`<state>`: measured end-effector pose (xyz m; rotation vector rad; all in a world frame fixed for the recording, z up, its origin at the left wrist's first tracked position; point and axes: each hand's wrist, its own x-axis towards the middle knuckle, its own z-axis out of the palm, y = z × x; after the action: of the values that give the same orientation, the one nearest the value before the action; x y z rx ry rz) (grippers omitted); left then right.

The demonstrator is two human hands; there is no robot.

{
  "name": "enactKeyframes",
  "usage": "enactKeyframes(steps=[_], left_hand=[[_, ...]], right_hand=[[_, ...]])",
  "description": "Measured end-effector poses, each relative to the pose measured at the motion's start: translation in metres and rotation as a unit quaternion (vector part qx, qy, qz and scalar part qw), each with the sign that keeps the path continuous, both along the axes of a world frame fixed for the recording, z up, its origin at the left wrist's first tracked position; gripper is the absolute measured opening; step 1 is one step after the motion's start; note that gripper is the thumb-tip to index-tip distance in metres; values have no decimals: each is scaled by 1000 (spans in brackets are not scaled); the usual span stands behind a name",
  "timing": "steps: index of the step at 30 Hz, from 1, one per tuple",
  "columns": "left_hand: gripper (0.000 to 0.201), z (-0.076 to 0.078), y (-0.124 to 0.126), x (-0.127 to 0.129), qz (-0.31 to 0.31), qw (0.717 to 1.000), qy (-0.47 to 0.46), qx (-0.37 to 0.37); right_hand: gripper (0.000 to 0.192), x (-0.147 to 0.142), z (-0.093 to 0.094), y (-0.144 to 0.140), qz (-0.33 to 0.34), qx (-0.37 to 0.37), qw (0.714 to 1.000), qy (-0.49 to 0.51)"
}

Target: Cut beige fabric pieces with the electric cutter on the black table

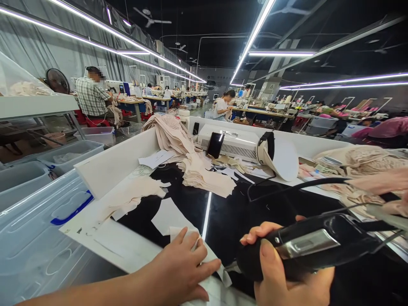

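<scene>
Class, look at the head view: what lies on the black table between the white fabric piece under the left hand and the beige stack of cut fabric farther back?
Head view: mostly bare glossy black tabletop separates the white fabric piece from the beige stack; another flat white piece lies there.

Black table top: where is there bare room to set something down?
Bare black table top lies between the fabric stack and the right hand holding the black tool. Crowded: the back by the white machine, and under the left hand.

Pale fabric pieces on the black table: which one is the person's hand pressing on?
The white piece at the near edge, under the left hand; the others lie untouched farther back.
</scene>
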<state>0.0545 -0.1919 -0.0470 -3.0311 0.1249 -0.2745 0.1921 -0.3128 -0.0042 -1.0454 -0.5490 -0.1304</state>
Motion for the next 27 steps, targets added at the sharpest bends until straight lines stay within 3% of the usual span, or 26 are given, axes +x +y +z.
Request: enactKeyframes(steps=[7, 17, 22, 27], left_hand=[[68, -7, -6, -2, 1, 998, -41, 55], [63, -11, -10, 0, -3, 994, -87, 69], [65, -8, -10, -1, -7, 994, -91, 65], [65, -9, -10, 0, -8, 994, -92, 60]], right_hand=[[66, 0, 2, 0, -18, 5, 1000, 19], [63, -6, 20, 9, -67, 4, 997, 25], [64, -5, 28, 18, -59, 20, 996, 58], [67, -1, 22, 25, -12, 10, 999, 51]])
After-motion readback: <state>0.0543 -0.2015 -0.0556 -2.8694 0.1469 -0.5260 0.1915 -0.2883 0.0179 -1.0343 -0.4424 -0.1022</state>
